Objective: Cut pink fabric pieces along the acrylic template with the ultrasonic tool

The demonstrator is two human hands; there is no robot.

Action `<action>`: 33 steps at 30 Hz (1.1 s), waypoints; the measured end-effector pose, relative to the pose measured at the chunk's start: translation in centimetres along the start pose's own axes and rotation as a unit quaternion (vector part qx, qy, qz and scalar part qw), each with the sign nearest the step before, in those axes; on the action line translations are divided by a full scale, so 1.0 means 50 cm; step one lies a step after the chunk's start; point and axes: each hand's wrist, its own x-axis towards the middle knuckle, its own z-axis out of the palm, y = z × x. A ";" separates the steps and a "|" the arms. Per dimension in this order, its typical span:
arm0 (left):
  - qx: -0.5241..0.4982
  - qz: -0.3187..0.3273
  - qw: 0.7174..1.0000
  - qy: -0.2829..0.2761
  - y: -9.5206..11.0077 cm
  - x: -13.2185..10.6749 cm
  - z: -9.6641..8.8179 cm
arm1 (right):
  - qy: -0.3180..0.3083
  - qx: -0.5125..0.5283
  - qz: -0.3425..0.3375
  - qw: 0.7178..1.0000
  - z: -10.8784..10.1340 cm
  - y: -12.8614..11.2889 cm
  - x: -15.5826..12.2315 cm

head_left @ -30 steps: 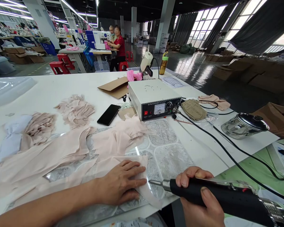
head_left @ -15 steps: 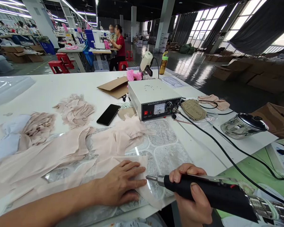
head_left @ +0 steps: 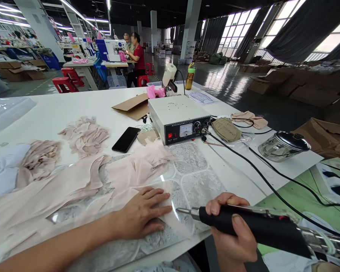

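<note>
My left hand [head_left: 147,211] lies flat with fingers spread, pressing a piece of thin beige fabric [head_left: 174,223] onto a clear patterned mat [head_left: 201,185]. In my right hand [head_left: 234,234] is a black handheld ultrasonic cutter [head_left: 252,226], its fingers wrapped round the body. The cutter's metal tip points left, just right of my left fingertips and near the fabric's edge; whether it touches anything I cannot tell. Beyond my left hand, more beige fabric pieces [head_left: 133,166] lie on the mat, with a long stack [head_left: 65,185] of them to the left.
A white control box [head_left: 184,113] with a dial stands mid-table, its black cable [head_left: 252,166] running right. Nearby are a phone [head_left: 126,139], a lidded metal pot [head_left: 283,145], a brown card pattern [head_left: 226,129] and a bottle [head_left: 189,77]. Two people sit at a sewing machine [head_left: 113,50] behind.
The cutter's tip has shifted slightly away from my left fingertips, leaving a small gap. My left hand stays flat on the fabric. The whole view has shifted a little.
</note>
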 end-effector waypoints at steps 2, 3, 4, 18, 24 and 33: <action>0.008 -0.006 1.000 -0.010 -0.006 0.003 -0.003 | 0.018 0.010 0.008 1.000 -0.008 -0.011 -0.002; 0.012 -0.008 1.000 -0.016 -0.008 0.004 -0.005 | 0.022 0.012 0.015 1.000 -0.012 -0.017 -0.005; 0.015 -0.010 1.000 -0.020 -0.008 0.004 -0.007 | 0.026 0.014 0.022 0.999 -0.016 -0.022 -0.009; 0.017 -0.007 1.000 0.016 0.067 -0.017 0.016 | 0.007 0.007 0.056 0.998 -0.047 -0.040 -0.042; 0.059 0.006 0.998 0.015 0.078 -0.013 0.012 | 0.005 0.012 0.063 0.998 -0.050 -0.048 -0.049; 0.075 0.008 0.997 0.007 0.083 -0.009 0.016 | -0.009 -0.021 0.040 0.999 -0.050 -0.053 -0.061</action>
